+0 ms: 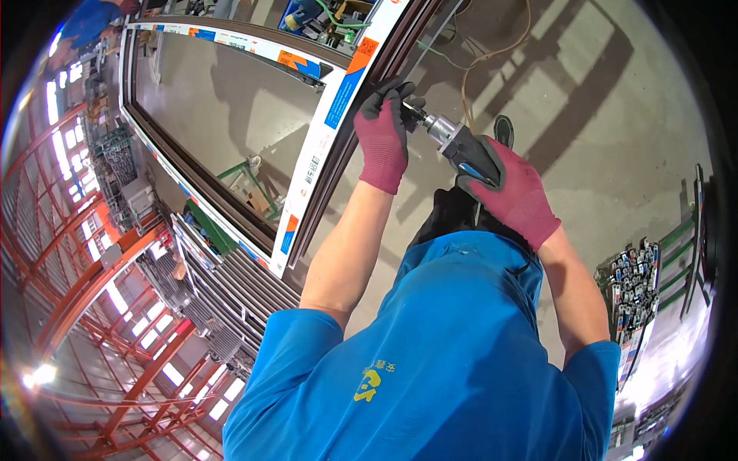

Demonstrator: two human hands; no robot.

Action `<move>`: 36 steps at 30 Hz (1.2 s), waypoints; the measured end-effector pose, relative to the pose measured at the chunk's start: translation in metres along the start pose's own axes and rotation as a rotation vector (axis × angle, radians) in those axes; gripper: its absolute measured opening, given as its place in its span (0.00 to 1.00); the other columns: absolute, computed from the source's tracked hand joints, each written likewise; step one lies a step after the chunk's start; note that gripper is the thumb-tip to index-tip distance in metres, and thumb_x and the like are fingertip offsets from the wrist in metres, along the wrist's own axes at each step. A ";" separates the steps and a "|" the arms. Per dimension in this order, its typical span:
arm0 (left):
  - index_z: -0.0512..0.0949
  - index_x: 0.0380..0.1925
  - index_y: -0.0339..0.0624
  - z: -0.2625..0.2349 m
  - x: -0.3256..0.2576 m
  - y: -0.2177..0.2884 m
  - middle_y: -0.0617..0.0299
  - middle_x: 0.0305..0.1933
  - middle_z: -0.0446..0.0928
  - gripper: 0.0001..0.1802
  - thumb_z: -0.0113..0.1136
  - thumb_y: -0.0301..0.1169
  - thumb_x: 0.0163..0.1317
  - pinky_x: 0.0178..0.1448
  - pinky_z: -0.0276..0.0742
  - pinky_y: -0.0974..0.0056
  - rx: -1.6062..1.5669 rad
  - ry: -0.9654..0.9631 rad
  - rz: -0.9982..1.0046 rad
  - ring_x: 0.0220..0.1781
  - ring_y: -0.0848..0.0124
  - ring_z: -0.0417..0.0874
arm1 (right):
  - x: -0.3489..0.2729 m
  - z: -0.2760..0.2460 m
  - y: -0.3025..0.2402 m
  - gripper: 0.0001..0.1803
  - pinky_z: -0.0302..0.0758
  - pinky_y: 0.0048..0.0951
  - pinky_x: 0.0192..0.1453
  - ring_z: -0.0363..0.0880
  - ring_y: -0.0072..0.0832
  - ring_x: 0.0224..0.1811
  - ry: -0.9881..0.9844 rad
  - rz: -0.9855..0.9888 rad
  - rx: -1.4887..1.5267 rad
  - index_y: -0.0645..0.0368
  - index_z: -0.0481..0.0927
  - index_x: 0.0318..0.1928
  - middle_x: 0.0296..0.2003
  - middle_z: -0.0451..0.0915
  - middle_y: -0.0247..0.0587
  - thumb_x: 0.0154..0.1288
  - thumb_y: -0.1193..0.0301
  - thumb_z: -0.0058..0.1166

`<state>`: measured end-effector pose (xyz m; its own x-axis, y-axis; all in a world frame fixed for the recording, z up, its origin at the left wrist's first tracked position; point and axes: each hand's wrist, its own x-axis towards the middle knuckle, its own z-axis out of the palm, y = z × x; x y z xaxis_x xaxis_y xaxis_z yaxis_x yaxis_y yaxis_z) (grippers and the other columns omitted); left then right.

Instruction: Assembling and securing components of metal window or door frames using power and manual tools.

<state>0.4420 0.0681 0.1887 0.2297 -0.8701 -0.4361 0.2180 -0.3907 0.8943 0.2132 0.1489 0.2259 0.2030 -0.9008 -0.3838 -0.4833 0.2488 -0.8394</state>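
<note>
My right hand (pixel 519 188), in a maroon glove with a dark grey palm, grips a grey and black power screwdriver (pixel 460 144). The tool's front end points left, toward the dark side face of a large window frame (pixel 310 173) covered in white, blue and orange protective film. At that frame edge, my left hand (pixel 383 134) wears a matching glove. Its fingers are bent together beside the tool's tip; whatever they pinch there is hidden by the fingers and too small to make out.
A blue crate (pixel 327 17) with tools and cords stands beyond the frame. A thin hose (pixel 492 55) trails over the floor. Stacked metal profiles (pixel 246 296) lie at the left, and a rack of small parts (pixel 634 284) stands at the right. Another person's blue sleeve (pixel 83 24) shows far left.
</note>
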 end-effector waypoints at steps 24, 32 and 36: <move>0.85 0.60 0.35 -0.095 0.085 0.103 0.57 0.53 0.87 0.31 0.71 0.50 0.69 0.62 0.77 0.61 0.641 -0.033 -0.207 0.55 0.69 0.83 | 0.025 0.006 0.019 0.41 0.81 0.48 0.64 0.83 0.55 0.59 0.000 -0.079 -0.115 0.53 0.72 0.73 0.62 0.82 0.52 0.59 0.62 0.71; 0.84 0.61 0.35 -0.090 0.075 0.107 0.55 0.55 0.87 0.33 0.72 0.52 0.68 0.63 0.76 0.63 0.624 -0.037 -0.171 0.55 0.70 0.83 | 0.036 0.014 0.012 0.42 0.81 0.48 0.63 0.83 0.53 0.60 -0.018 -0.071 -0.198 0.53 0.71 0.74 0.62 0.81 0.51 0.61 0.57 0.71; 0.84 0.61 0.34 -0.079 0.068 0.110 0.55 0.57 0.88 0.30 0.70 0.48 0.71 0.65 0.75 0.64 0.702 0.015 -0.219 0.58 0.70 0.84 | 0.040 0.017 0.004 0.43 0.80 0.47 0.65 0.82 0.52 0.61 -0.040 -0.054 -0.222 0.55 0.70 0.75 0.64 0.80 0.51 0.62 0.55 0.70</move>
<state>0.5566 -0.0106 0.2499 0.2643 -0.7479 -0.6090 -0.3974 -0.6598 0.6378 0.2335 0.1197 0.2006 0.2655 -0.8946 -0.3594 -0.6453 0.1120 -0.7557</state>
